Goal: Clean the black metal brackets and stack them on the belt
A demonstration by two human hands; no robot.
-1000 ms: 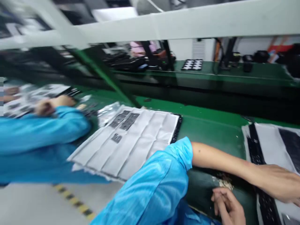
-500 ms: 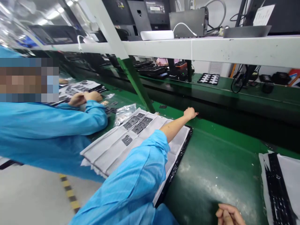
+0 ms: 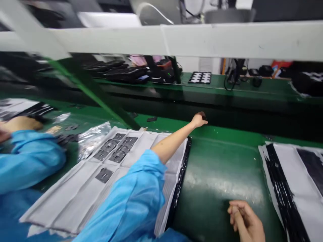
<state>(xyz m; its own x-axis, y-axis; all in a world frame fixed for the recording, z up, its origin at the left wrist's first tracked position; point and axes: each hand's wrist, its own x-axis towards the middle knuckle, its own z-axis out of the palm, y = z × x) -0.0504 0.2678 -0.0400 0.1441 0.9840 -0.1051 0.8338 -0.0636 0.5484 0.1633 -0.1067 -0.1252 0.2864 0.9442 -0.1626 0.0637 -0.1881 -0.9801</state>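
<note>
Far left, the co-worker's sleeve (image 3: 31,159) can be seen, blue, with that person's hand (image 3: 21,123) partly cut off by the frame edge. Next over, a crinkly clear bag (image 3: 94,137) has been left right up against the white-lined tray (image 3: 63,198). That tray is set at a slant on the green surface (image 3: 214,178): its long axis is pointed from lower left, close to the wearer, up to the upper right. The dark plates (image 3: 123,149) are laid in its far left part in two slanted rows, lined up with that same axis, plus one loose plate (image 3: 104,175) closer in. Just past the tray's far edge, a flat dark bit (image 3: 152,119) is seen lying roughly sideways. The tray is crossed by the left arm, and the left hand (image 3: 200,119) is held out over the far edge of the surface, fingers bent; something dark shows by the tips, but whether it's gripped can't be told. Lower right, the right hand (image 3: 247,220) is kept loosely curled, thumb against the bent fingers, and whether anything's pinched in there can't be made out. At far right, a second tray (image 3: 281,195) with a black strip is cut off by the frame.
</note>
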